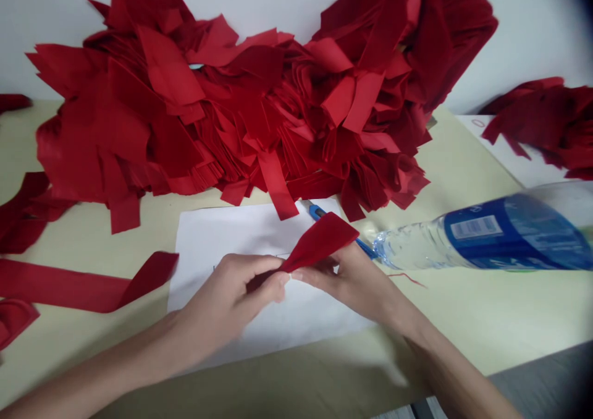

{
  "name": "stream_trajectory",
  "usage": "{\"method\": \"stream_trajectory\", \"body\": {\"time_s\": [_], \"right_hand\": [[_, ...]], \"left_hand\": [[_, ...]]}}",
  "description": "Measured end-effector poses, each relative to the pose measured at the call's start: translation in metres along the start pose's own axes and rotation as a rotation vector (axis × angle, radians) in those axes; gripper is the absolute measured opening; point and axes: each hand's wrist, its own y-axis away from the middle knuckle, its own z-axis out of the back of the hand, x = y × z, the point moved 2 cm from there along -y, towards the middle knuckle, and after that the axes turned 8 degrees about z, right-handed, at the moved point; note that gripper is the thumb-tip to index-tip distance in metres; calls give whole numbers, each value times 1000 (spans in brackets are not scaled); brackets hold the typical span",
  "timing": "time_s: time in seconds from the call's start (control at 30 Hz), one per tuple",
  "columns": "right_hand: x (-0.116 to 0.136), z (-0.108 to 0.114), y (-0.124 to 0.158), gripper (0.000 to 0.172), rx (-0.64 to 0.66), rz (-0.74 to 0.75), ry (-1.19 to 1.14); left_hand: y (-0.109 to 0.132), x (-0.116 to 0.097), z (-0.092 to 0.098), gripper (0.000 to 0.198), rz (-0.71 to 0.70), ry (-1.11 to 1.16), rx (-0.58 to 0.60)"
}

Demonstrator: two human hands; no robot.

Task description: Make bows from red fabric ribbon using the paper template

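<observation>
A short strip of red velvet fabric [324,237] is pinched between both hands above a white sheet of paper [208,233]. My left hand [241,289] grips its lower left end, thumb and fingers pressed together. The fingers of my right hand [345,277] close on the same strip from the right, with their tips almost meeting the left ones. Its free end points up and to the right, bent over. Partly hidden behind the strip, a blue pen-like tool [317,211] lies on the paper's far edge.
A big heap of red fabric strips [250,110] spans the back against the wall. More strips [83,283] lie at the left, and another pile [546,122] sits at the far right. A clear water bottle with a blue label [482,230] is right of the paper on the table [486,320].
</observation>
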Motion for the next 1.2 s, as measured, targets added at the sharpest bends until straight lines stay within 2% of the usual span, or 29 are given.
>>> {"method": "stream_trajectory", "body": {"time_s": [0.03,0.13,0.2,0.27,0.37,0.47,0.53,0.6,0.73,0.83,1.0,1.1,1.2], "right_hand": [[-1,5,2,12,2,-25,-35],[-3,16,7,41,43,-117,-276],[-6,19,9,40,-8,-161,-366],[-10,18,10,27,-79,-209,-351],[-18,14,10,25,-147,-266,-325],[-26,14,13,28,-202,-296,-312],[-31,15,16,28,-209,-320,-303],[-35,16,18,28,-193,-335,-300],[-39,17,19,26,-176,-322,-283],[-40,16,19,25,-176,-313,-227],[-42,16,20,19,-209,-286,15],[-43,13,20,17,-240,-262,178],[-43,10,19,20,-280,-224,341]], "left_hand": [[1,1,0,23,-50,-137,-73],[1,5,-1,19,-219,-482,-275],[1,7,-2,24,-276,-617,-328],[-1,8,-1,27,-244,-661,-276],[-1,12,13,27,-60,-577,-143],[0,21,37,36,124,-412,-11],[1,29,52,33,200,-269,74],[2,35,62,28,261,-133,106],[6,41,67,23,381,78,53],[9,43,62,23,403,116,-4],[12,47,49,13,313,-65,-193],[13,48,43,16,257,-159,-300],[16,47,40,20,264,-273,-343]]}}
